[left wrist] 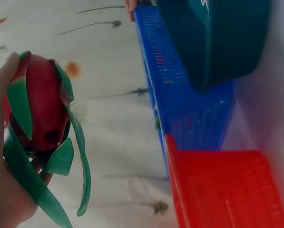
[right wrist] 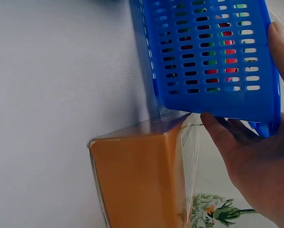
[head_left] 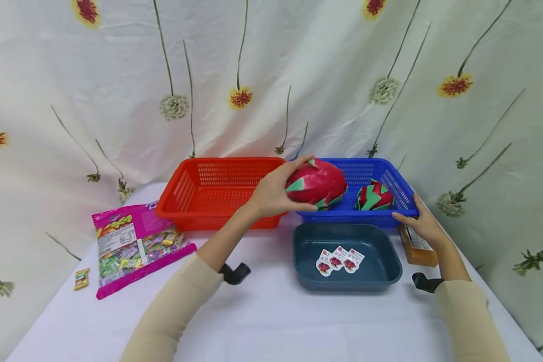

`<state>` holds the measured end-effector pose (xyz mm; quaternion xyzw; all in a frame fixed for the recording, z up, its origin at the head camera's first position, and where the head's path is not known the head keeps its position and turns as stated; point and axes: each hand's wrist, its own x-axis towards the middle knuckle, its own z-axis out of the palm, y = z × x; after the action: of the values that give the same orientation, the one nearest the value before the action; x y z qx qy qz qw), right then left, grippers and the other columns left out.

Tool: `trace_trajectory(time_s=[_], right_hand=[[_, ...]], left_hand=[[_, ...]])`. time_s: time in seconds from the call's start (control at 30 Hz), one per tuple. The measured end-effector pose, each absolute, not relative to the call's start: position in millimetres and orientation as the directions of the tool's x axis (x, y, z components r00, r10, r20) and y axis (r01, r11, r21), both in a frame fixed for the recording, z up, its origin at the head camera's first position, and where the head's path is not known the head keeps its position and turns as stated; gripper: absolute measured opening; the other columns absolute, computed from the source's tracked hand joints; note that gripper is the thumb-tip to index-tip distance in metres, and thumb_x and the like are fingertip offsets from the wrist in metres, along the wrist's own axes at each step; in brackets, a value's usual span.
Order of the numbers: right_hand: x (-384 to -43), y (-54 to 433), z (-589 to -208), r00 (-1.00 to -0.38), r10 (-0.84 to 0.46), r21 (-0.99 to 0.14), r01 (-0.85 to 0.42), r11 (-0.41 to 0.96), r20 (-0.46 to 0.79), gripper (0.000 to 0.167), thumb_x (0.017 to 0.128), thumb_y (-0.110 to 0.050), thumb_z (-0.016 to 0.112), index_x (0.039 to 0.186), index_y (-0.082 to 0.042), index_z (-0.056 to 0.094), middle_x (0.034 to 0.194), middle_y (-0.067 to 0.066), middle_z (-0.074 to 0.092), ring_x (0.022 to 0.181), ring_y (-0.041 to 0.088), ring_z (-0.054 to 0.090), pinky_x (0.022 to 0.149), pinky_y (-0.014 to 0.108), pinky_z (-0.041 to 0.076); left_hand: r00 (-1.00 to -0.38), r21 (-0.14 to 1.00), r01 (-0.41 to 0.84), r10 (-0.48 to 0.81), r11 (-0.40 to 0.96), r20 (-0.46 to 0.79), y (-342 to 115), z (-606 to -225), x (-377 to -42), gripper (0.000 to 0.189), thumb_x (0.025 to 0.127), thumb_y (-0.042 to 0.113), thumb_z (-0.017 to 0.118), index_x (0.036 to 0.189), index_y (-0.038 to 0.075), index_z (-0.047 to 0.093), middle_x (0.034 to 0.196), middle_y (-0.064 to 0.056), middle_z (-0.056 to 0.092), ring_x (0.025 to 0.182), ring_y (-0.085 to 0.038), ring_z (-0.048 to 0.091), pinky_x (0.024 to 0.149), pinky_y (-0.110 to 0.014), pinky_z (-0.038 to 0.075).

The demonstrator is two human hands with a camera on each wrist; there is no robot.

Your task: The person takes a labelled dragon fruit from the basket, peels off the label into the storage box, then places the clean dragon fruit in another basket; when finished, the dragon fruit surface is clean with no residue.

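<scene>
My left hand [head_left: 275, 190] grips a large red dragon fruit [head_left: 322, 181] with green scales, up over the left part of the blue basket [head_left: 344, 217]. In the left wrist view the same dragon fruit [left wrist: 41, 104] lies against the palm, its green leaf tips hanging loose. At the basket's front right corner, my right hand [head_left: 427, 227] holds the rim. The right wrist view shows that hand [right wrist: 260, 166] with thumb and fingers around the corner of the blue basket [right wrist: 213, 104]. A second dragon fruit [head_left: 374, 196] sits inside the basket on the right.
Left of the blue basket stands a red basket [head_left: 221, 221]. In front is a dark teal tray [head_left: 347, 284] with several dragon fruit stickers [head_left: 339, 260]. An orange-brown box [head_left: 418, 251] lies by my right hand. At left are a pink candy bag [head_left: 140, 246] and one wrapped candy [head_left: 81, 279].
</scene>
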<state>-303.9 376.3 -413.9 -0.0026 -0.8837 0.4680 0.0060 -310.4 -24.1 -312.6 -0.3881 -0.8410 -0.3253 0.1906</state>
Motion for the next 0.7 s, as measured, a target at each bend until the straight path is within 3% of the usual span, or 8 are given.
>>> trace_trajectory(time_s=[0.1,0.33,0.53,0.7], right_hand=[[-305.4,374.9,-417.5,-1.000,0.016,-0.829,-0.012,0.559,0.026,0.099,0.088,-0.046,0.057,0.144,-0.018,-0.020,0.147,0.031,-0.003,0.129,0.056,0.008,0.096,0.069,0.016],[-306.6,374.7,-423.9,-0.999,0.006,-0.846,-0.038,0.532,0.049,0.097,0.089,-0.043,0.057,0.144,-0.018,-0.019,0.148,0.029,-0.003,0.130,0.054,0.009,0.097,0.068,0.017],[-308.6,374.2,-427.2,-0.998,0.011,-0.851,-0.041,0.523,0.055,0.097,0.089,-0.041,0.058,0.145,-0.017,-0.018,0.149,0.028,-0.003,0.131,0.053,0.009,0.098,0.066,0.017],[-309.1,375.8,-423.9,-0.998,0.026,-0.855,-0.039,0.517,0.061,0.095,0.090,-0.038,0.057,0.145,-0.019,-0.018,0.149,0.028,-0.003,0.131,0.052,0.009,0.099,0.066,0.017]], left_hand=[[-0.627,0.362,0.776,0.563,0.517,0.538,14.8,-308.5,-341.2,0.097,0.064,0.057,0.075,0.144,0.040,0.023,0.131,0.002,0.047,0.115,-0.015,0.045,0.078,-0.031,0.052],[-0.729,0.423,0.682,0.595,0.596,0.338,75.7,-340.6,-379.6,0.099,0.066,0.057,0.074,0.145,0.042,0.017,0.132,-0.002,0.046,0.115,-0.019,0.047,0.080,-0.033,0.051],[-0.728,0.497,0.663,0.637,0.560,0.253,96.5,-368.3,-390.3,0.099,0.069,0.052,0.074,0.147,0.037,0.015,0.135,-0.004,0.043,0.119,-0.022,0.043,0.084,-0.035,0.050],[-0.737,0.554,0.634,0.639,0.540,0.220,95.3,-382.0,-399.4,0.096,0.074,0.043,0.074,0.148,0.035,0.013,0.144,-0.003,0.034,0.127,-0.023,0.036,0.094,-0.039,0.043]])
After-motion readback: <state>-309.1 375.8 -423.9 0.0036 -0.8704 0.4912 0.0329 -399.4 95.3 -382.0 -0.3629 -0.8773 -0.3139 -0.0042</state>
